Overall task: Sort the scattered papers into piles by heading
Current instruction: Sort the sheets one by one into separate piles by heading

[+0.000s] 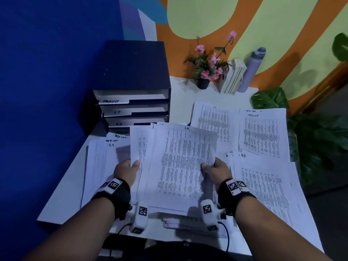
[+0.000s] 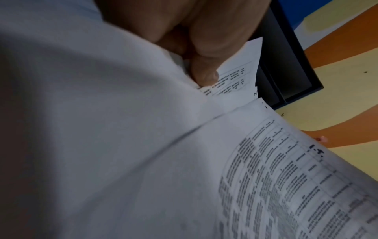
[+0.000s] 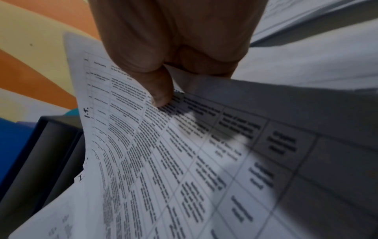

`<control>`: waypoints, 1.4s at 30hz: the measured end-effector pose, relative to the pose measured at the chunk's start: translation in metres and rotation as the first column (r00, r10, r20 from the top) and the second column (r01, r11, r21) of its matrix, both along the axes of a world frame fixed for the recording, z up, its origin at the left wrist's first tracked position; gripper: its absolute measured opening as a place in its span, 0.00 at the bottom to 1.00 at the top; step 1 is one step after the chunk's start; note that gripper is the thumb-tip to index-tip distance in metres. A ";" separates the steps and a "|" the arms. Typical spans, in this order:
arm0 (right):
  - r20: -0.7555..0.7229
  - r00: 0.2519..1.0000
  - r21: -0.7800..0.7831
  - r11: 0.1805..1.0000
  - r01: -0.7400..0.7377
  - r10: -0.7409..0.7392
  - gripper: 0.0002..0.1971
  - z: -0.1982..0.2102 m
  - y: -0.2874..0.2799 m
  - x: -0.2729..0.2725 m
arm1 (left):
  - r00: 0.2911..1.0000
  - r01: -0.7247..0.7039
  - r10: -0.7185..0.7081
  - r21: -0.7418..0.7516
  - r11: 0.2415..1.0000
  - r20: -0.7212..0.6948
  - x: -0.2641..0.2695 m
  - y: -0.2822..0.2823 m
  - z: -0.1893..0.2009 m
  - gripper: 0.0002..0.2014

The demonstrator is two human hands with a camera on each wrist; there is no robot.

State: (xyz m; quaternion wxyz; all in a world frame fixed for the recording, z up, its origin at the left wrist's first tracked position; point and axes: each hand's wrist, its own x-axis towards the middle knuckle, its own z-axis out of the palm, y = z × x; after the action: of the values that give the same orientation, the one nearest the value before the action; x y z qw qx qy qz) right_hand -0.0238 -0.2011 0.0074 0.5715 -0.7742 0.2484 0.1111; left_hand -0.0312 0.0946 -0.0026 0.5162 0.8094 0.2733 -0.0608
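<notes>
Both hands hold up a fanned stack of printed sheets headed I.T. (image 1: 180,166) over the white desk (image 1: 62,194). My left hand (image 1: 128,169) pinches the left sheets at their edge, thumb (image 2: 206,71) on top. My right hand (image 1: 212,169) pinches the top I.T. sheet (image 3: 163,153) at its right edge, thumb (image 3: 161,95) pressed on the print. On the desk lie more papers: an I.T. and task list pile (image 1: 105,153) at left, task list sheets (image 1: 261,134) at back right, an H.R. pile (image 1: 263,185) at right.
A dark drawer unit (image 1: 131,87) with slots labelled Task List, I T and H R stands at the back left. Behind the papers are a flower pot (image 1: 204,72), books (image 1: 233,76) and a lilac bottle (image 1: 252,70). A leafy plant (image 1: 310,140) borders the desk's right edge.
</notes>
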 end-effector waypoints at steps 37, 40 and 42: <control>0.044 0.994 -0.252 0.964 -0.088 0.102 0.26 0.017 -0.097 0.021 | 0.996 -0.019 0.036 -0.206 0.978 0.078 0.037 -0.123 0.018 0.23; 0.081 0.993 -0.185 0.978 0.097 -0.083 0.23 0.008 -0.112 0.054 | 0.997 -0.019 0.029 -0.127 0.992 0.075 0.027 -0.116 0.019 0.25; 0.109 0.985 -0.192 0.970 0.152 -0.133 0.23 0.006 -0.119 0.074 | 0.998 0.005 -0.002 -0.035 0.999 0.064 0.021 -0.107 0.015 0.25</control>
State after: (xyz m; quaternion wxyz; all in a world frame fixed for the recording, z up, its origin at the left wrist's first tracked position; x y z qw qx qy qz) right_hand 0.0507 -0.3204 0.0132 0.5088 -0.8120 0.2860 0.0073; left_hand -0.0104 -0.0119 0.0123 0.5387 0.8022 0.2542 -0.0406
